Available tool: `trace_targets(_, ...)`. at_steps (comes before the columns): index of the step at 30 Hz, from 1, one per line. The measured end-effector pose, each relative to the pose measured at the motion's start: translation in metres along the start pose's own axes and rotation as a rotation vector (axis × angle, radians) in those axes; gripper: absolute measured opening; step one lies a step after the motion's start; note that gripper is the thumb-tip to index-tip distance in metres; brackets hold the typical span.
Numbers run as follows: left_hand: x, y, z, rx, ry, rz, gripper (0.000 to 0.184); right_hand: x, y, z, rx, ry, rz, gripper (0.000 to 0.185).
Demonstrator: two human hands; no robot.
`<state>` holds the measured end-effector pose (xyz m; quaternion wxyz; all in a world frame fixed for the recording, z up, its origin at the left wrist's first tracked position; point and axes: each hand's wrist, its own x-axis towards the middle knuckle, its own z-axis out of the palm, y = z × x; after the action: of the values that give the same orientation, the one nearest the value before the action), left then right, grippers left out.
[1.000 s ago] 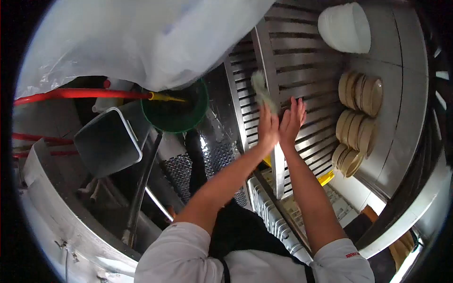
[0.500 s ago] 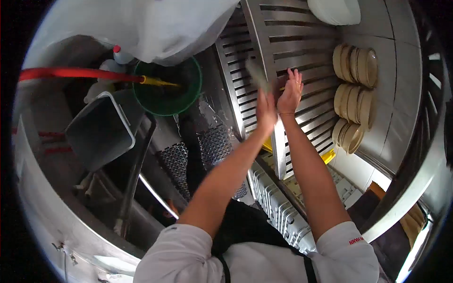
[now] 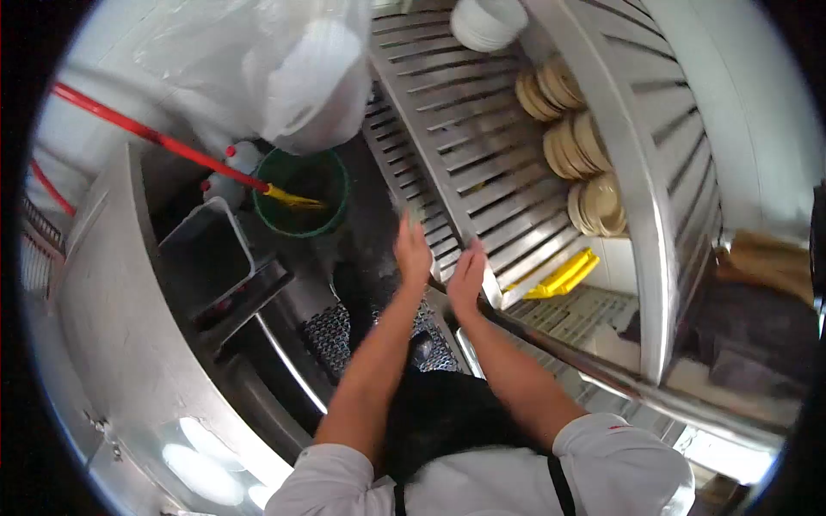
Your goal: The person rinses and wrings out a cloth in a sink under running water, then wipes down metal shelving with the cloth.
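Observation:
My left hand (image 3: 414,258) is out in front of the slatted metal rack (image 3: 447,193), left of its front rail. Its fingers are closed around something pale and blurred that sticks out past the fingertips; I cannot make out its kind. My right hand (image 3: 467,277) is close by on the right, fingers stretched out together, by the lower end of the rack's rail. Whether it touches the metal I cannot tell. Nothing shows in its grip. Beige bowls (image 3: 575,148) stand in stacks on the rack, with white bowls (image 3: 487,24) above them.
A green bucket (image 3: 303,225) holds a yellow brush head (image 3: 288,198) on a red handle (image 3: 163,142). Beside it are a grey bin (image 3: 202,249) and bottles (image 3: 243,159). A clear plastic bag (image 3: 314,95) hangs above. A yellow item (image 3: 564,277) lies near the rack.
The view has shifted. Both hands have moved lower and nearer to my body, away from the middle of the rack. The pale thing stays at my left fingertips.

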<state>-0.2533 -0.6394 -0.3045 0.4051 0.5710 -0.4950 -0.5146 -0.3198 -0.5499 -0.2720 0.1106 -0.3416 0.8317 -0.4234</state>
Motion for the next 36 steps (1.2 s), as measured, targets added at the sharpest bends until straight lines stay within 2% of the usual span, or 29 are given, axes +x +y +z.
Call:
trace_targets(1,0.020,0.013,0.009,0.022,-0.098,0.051,0.046,-0.032,0.016,-0.015,-0.057,-0.069,-0.025,0.042)
trace_targets(2,0.036,0.036,0.019,0.251,-0.094,0.349,0.049,-0.059,0.020,-0.032,-0.160,-0.198,-0.055,0.043)
trace_targets(4,0.060,0.036,0.046,0.574,-0.330,0.564,0.048,-0.100,0.045,-0.056,-0.261,-0.425,-0.328,0.044)
trace_targets(5,0.059,0.029,0.056,0.754,-0.439,0.666,0.047,-0.120,0.052,-0.065,-0.253,-0.504,-0.254,0.043)
trace_targets(8,0.002,0.000,0.084,0.864,-0.486,0.769,0.053,-0.157,0.065,-0.088,-0.207,-0.720,-0.019,0.041)
trace_targets(9,-0.034,-0.015,0.084,0.882,-0.500,0.902,0.057,-0.166,0.064,-0.096,-0.174,-0.760,0.055,0.041)
trace_targets(10,-0.076,-0.020,0.078,0.772,-0.575,0.890,0.054,-0.173,0.063,-0.104,-0.138,-0.802,0.122,0.040)
trace_targets(11,-0.115,-0.008,0.063,0.941,-0.704,0.950,0.052,-0.180,0.071,-0.109,-0.135,-0.861,0.136,0.039)
trace_targets(12,-0.147,-0.035,0.063,0.738,-0.848,0.967,0.051,-0.189,0.090,-0.112,-0.136,-0.916,0.142,0.038)
trace_targets(13,-0.157,-0.043,0.062,0.534,-0.837,0.850,0.049,-0.195,0.103,-0.118,-0.141,-0.968,0.145,0.037)
trace_targets(14,-0.146,-0.034,0.058,0.622,-0.863,0.965,0.048,-0.197,0.108,-0.125,-0.200,-1.048,0.145,0.040)
trace_targets(15,-0.134,-0.027,0.053,0.707,-0.891,1.070,0.048,-0.203,0.111,-0.133,-0.223,-1.024,0.145,0.042)
trace_targets(17,-0.096,-0.023,0.057,0.892,-0.751,1.072,0.051,-0.213,0.125,-0.144,-0.272,-0.985,0.148,0.045)
trace_targets(20,0.024,-0.007,0.058,1.107,-0.542,1.054,0.057,-0.198,0.113,-0.164,-0.298,-1.019,0.353,0.054)
trace_targets(21,0.066,0.009,0.054,1.121,-0.327,1.125,0.047,-0.197,0.115,-0.168,-0.317,-0.992,0.388,0.055)
trace_targets(23,0.153,0.031,0.056,1.154,-0.278,0.969,0.047,-0.198,0.128,-0.172,-0.356,-0.935,0.450,0.057)
trace_targets(25,0.214,0.042,0.066,1.187,-0.114,0.939,0.048,-0.191,0.126,-0.170,-0.372,-0.879,0.476,0.060)
trace_targets(28,0.216,0.030,0.094,1.134,-0.203,0.888,0.047,-0.188,0.129,-0.172,-0.335,-0.820,0.591,0.060)
trace_targets(30,0.152,0.050,0.092,1.205,-0.621,0.792,0.046,-0.185,0.131,-0.160,-0.240,-0.794,0.657,0.061)
trace_targets(31,0.116,0.019,0.093,0.920,-0.697,0.844,0.047,-0.172,0.112,-0.157,-0.288,-0.820,0.689,0.062)
trace_targets(32,0.076,-0.042,0.102,0.395,-0.913,0.670,0.048,-0.170,0.107,-0.150,-0.263,-0.821,0.718,0.063)
trace_targets(34,0.001,-0.057,0.089,0.435,-1.107,0.928,0.050,-0.157,0.101,-0.136,-0.207,-0.804,0.725,0.062)
trace_targets(35,-0.016,-0.029,0.075,0.707,-1.089,1.153,0.049,-0.154,0.098,-0.132,-0.178,-0.790,0.713,0.060)
trace_targets(36,-0.004,-0.019,0.073,0.716,-1.141,1.201,0.049,-0.152,0.096,-0.130,-0.152,-0.775,0.705,0.059)
